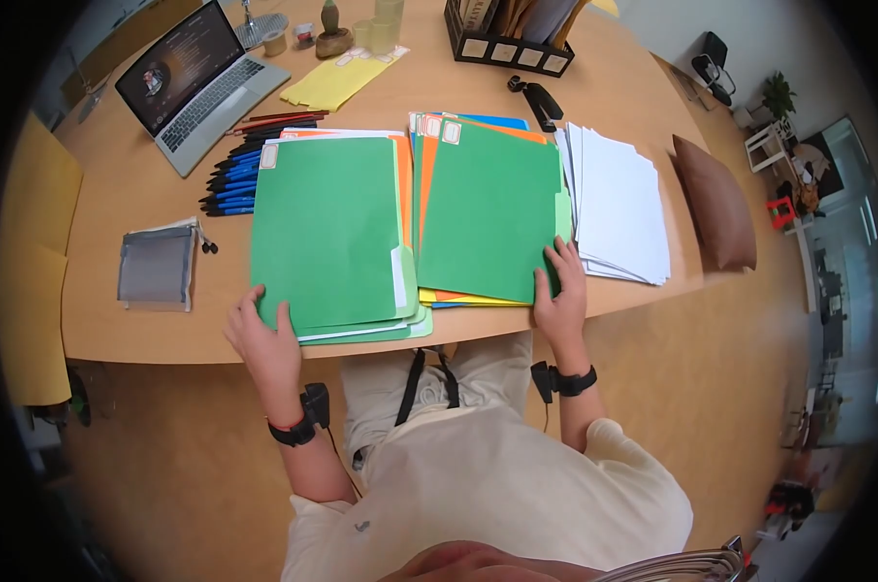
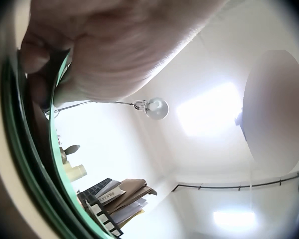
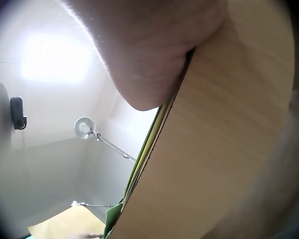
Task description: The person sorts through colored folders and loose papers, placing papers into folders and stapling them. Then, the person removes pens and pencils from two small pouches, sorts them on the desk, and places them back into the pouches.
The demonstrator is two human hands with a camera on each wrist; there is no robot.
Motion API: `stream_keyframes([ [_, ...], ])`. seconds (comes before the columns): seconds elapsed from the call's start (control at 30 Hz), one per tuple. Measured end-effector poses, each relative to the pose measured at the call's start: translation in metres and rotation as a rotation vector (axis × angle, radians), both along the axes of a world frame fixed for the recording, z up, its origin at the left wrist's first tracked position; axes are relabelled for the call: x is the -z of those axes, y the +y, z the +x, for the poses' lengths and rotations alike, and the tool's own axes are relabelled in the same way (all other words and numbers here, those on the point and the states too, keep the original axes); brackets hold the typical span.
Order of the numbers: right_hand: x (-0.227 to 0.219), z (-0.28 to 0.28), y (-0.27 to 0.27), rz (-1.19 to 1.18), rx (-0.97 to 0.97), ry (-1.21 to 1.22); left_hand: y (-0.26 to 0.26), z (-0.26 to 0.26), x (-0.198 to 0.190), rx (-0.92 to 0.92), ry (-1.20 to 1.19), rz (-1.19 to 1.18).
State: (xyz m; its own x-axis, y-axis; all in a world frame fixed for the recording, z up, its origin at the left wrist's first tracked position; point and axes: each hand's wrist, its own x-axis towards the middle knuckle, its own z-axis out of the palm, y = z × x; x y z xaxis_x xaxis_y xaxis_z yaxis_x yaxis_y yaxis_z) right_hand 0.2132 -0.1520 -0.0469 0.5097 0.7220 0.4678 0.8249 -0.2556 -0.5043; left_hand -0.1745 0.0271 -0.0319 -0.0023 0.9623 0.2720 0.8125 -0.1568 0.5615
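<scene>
My left hand is at the lower left corner of a green folder, which tops the left stack. In the left wrist view its fingers reach into a gap between the green layers, gripping the upper one. White and orange edges show beneath that folder. My right hand rests along the lower right edge of a second stack, topped by another green folder, its thumb over the green cover. Orange, yellow and blue folders stick out below it. Part of the right hand's fingers is hidden in the right wrist view.
White paper lies right of the stacks, with a brown cushion beyond. A stapler and a file organizer stand behind. At left are pens, a laptop, a grey pouch and earphones.
</scene>
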Motion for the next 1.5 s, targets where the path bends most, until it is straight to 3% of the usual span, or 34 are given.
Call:
stream_keyframes([
  [0.07,0.000,0.001,0.000,0.013,0.004,0.024,-0.008,0.018,-0.009,-0.120,0.207,0.062],
  [0.17,-0.002,0.001,0.000,0.024,-0.008,0.047,-0.012,0.037,-0.012,0.063,0.131,0.090],
  [0.23,-0.003,0.001,0.001,0.026,-0.013,0.045,-0.024,0.064,-0.021,0.333,-0.024,0.082],
  [0.37,-0.001,0.003,-0.001,0.030,-0.021,0.034,-0.049,0.125,-0.037,0.726,-0.071,0.112],
  [0.47,0.001,0.002,-0.003,0.033,-0.013,0.027,-0.053,0.153,-0.020,0.826,-0.009,0.120],
  [0.63,0.002,0.000,-0.003,0.149,0.033,0.097,-0.044,0.155,-0.011,0.827,0.066,0.182],
  [0.73,0.008,0.000,-0.003,0.316,0.074,0.335,-0.043,0.151,-0.026,0.849,0.050,0.148],
  [1.3,0.010,0.006,-0.011,0.367,-0.033,0.400,-0.049,0.150,-0.022,0.822,-0.031,0.051],
  [1.5,0.008,0.005,-0.009,0.337,-0.008,0.377,-0.051,0.145,-0.039,0.861,-0.006,0.024],
])
